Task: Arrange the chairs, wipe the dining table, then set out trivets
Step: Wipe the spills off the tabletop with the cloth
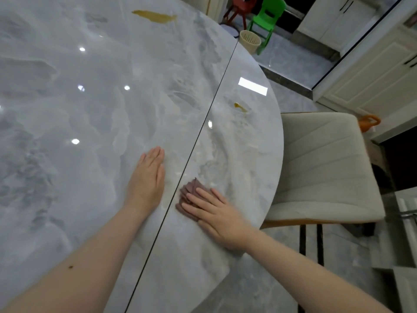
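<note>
Step in hand: wiping the bench (79,109). Right hand (216,213) is pressing a purple cloth (188,193) flat, fingers straight and released, just right of the dark seam. Left hand (147,177) is resting palm-down beside the seam, fingers straight, holding nothing. 2 yellow spills are remaining: small spill (240,107) ahead, large spill (155,16) far. Next move likely calling for pushing forward. Chair (320,168) is sitting tucked alongside.

The right hand (216,213) hides most of the cloth (188,190).
</note>
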Demonstrator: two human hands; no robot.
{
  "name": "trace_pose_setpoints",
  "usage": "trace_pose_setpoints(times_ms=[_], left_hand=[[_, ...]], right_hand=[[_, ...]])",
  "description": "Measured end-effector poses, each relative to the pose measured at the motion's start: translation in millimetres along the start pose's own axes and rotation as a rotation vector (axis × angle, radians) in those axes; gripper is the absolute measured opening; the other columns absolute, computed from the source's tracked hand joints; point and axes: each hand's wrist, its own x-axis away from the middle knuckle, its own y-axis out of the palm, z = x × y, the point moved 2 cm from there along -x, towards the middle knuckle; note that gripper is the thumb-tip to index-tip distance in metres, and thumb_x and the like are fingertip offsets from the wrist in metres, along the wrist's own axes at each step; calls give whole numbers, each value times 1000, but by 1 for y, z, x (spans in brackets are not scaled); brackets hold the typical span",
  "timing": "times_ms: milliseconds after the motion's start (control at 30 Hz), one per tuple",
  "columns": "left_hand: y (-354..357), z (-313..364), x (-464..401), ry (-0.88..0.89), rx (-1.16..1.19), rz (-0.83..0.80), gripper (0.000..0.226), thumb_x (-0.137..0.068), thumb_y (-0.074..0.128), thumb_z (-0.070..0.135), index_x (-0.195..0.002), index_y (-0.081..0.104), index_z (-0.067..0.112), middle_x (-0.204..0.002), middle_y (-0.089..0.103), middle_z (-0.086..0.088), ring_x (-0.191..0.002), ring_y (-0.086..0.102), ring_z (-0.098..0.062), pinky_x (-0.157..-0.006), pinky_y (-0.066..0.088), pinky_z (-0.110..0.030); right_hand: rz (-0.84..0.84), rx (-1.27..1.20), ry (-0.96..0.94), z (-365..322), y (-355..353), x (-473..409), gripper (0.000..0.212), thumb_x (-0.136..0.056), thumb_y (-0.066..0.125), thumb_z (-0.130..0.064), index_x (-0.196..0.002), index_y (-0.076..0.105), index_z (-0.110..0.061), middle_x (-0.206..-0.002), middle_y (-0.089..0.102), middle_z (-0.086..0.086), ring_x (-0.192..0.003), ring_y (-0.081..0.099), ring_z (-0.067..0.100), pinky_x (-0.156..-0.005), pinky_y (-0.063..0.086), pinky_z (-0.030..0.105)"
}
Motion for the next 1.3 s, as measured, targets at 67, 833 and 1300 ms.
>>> trace_pose_setpoints(times_ms=[67,833,1300], left_hand=[[2,4,2,21,-82,-47,61,-92,18,27,-130,51,-8,-138,49,-21,-131,45,-31,-114,16,-34],[13,34,41,50,-274,-158,56,-89,25,24,-118,59,-11,-122,59,-28,-116,57,-40,-104,39,-49],[37,273,-73,-221,715,28,10,-92,58,13,-83,62,10,-70,59,-2,-55,57,-14,-50,48,-24]], right_hand=[[-3,15,81,34,-7,23,51,-100,11,-46,-150,18,-35,-158,14,-11,-148,4,13,-120,0,37],[536,-765,544,20,-23,52,35,-98,45,-2,-130,57,-7,-127,62,4,-116,57,0,-100,40,11],[911,-1998,819,138,-131,67,26,-98,51,-11,-123,52,-4,-104,66,18,-90,66,26,-84,54,38]])
